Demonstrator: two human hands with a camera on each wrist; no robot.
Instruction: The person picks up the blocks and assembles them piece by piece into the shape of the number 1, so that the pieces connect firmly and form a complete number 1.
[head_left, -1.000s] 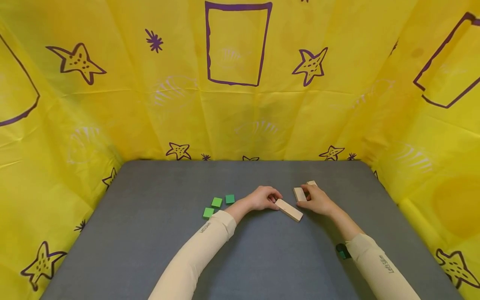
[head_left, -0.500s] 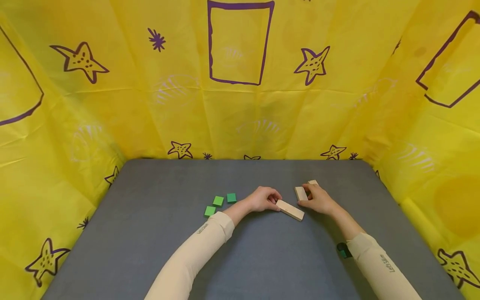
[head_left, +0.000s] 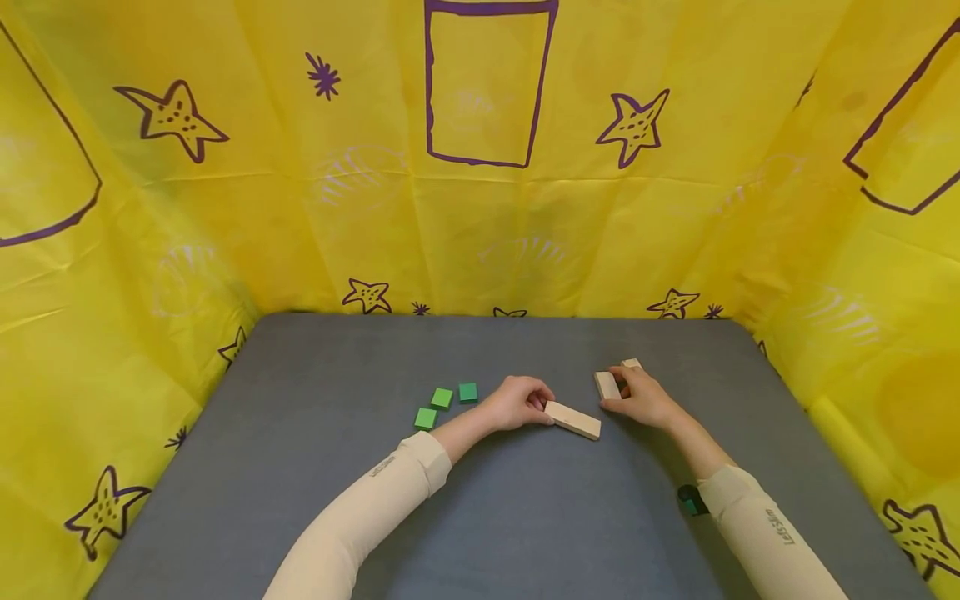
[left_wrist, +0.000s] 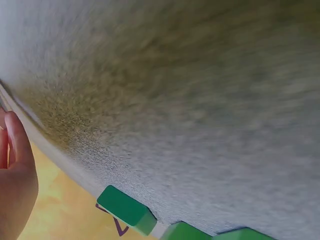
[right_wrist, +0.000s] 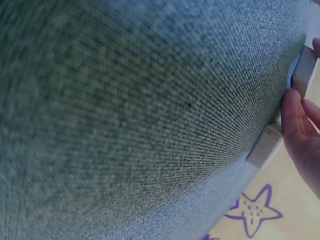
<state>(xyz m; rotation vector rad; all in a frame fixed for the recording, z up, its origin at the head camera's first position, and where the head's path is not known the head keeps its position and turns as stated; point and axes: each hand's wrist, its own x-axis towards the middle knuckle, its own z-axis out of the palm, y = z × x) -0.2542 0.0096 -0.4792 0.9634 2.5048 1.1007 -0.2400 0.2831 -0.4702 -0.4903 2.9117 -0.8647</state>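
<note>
In the head view my left hand (head_left: 517, 403) pinches the near-left end of a long pale wooden block (head_left: 573, 420), which slants down to the right. My right hand (head_left: 642, 398) grips a second wooden block (head_left: 607, 386) by its right side, thumb at the near end. Partly hidden behind that hand lies a third wooden block (head_left: 632, 363). The right wrist view shows fingers (right_wrist: 292, 112) at one wooden block (right_wrist: 304, 72), with another block (right_wrist: 266, 145) beside the hand. At the left wrist view's edge only part of the left hand (left_wrist: 17, 180) appears; its block is hidden there.
Left of the left hand lie two light green blocks (head_left: 442, 399) and a darker green block (head_left: 468, 392). A small dark object with a green part (head_left: 692, 500) sits by the right sleeve. Yellow patterned cloth (head_left: 480, 233) walls the grey table (head_left: 525, 517).
The left hand has drawn its wooden block slightly left and turned it a little more level. The right hand keeps hold of its block, nearly still. The whole head view has shifted slightly.
</note>
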